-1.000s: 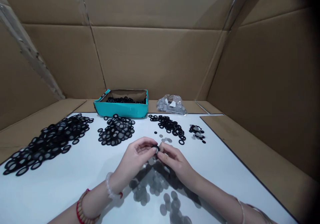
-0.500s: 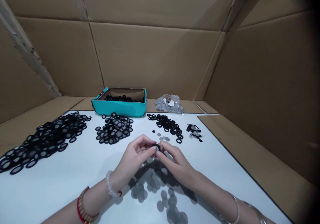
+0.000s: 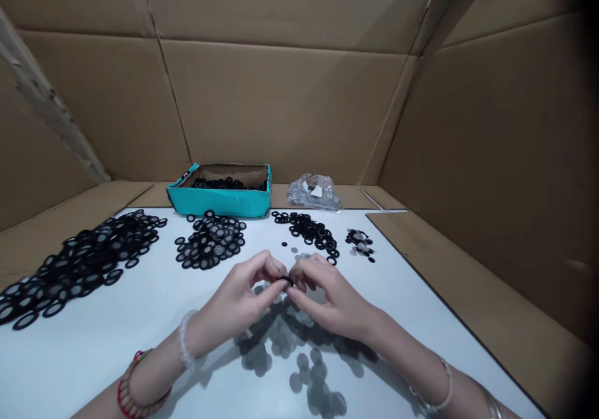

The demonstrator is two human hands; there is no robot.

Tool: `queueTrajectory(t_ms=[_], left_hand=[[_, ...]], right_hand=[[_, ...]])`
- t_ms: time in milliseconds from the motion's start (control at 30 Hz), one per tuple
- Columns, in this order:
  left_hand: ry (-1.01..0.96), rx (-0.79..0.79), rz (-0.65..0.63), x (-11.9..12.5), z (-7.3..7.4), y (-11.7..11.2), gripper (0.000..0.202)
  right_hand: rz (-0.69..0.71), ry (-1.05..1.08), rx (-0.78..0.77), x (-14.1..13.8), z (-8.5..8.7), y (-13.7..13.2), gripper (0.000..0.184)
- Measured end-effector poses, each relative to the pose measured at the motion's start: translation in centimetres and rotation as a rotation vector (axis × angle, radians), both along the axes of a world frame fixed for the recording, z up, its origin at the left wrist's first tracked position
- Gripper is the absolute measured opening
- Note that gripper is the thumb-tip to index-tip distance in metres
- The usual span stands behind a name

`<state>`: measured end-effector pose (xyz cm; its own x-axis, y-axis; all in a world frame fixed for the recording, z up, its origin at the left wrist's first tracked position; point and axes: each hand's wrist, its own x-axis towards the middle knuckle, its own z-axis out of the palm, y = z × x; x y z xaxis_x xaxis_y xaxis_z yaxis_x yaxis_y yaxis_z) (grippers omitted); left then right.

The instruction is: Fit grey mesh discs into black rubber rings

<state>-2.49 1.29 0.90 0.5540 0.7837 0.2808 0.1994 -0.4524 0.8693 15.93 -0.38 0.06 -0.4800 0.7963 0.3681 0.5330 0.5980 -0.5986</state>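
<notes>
A small black ring (image 3: 287, 279) is pinched between the fingertips of both hands, tilted nearly edge-on; whether a disc sits inside it I cannot tell. My left hand (image 3: 253, 288) grips its left side with thumb and fingers, and my right hand (image 3: 333, 297) holds its right side. Loose grey translucent discs (image 3: 321, 381) lie scattered on the white table under and in front of the hands. Beyond the hands is a heap of black rings (image 3: 311, 229). To its left sits a pile of black rings with grey centres (image 3: 210, 241).
A larger heap of grey-centred rings (image 3: 88, 257) spreads along the left. At the back stand a teal box (image 3: 219, 202) of black rings and a clear plastic bag (image 3: 314, 193). Small black and grey pieces (image 3: 360, 242) lie at right. Cardboard walls (image 3: 281, 107) enclose the table.
The black ring has turned from showing its face to nearly edge-on between my fingers. Both hands stay together, with the fingers slightly shifted. The whole view has moved a little.
</notes>
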Motion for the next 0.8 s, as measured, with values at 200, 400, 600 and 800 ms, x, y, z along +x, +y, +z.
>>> queueTrajectory(t_ms=[200, 400, 600, 800], left_hand=[[0.023, 0.041, 0.056, 0.54, -0.37, -0.59, 0.008], [-0.009, 0.071, 0.101, 0.76, -0.19, -0.99, 0.012], [-0.181, -0.124, 0.147, 0.84, -0.57, -0.61, 0.005], [-0.247, -0.245, 0.135, 0.84, -0.45, -0.24, 0.009]], right_hand=[[0.027, 0.038, 0.134, -0.07, -0.28, -0.18, 0.020], [0.027, 0.172, 0.279, -0.39, -0.43, -0.41, 0.020], [-0.010, 0.096, 0.197, -0.48, -0.18, -0.73, 0.017], [-0.011, 0.071, 0.115, -0.31, -0.35, -0.30, 0.007]])
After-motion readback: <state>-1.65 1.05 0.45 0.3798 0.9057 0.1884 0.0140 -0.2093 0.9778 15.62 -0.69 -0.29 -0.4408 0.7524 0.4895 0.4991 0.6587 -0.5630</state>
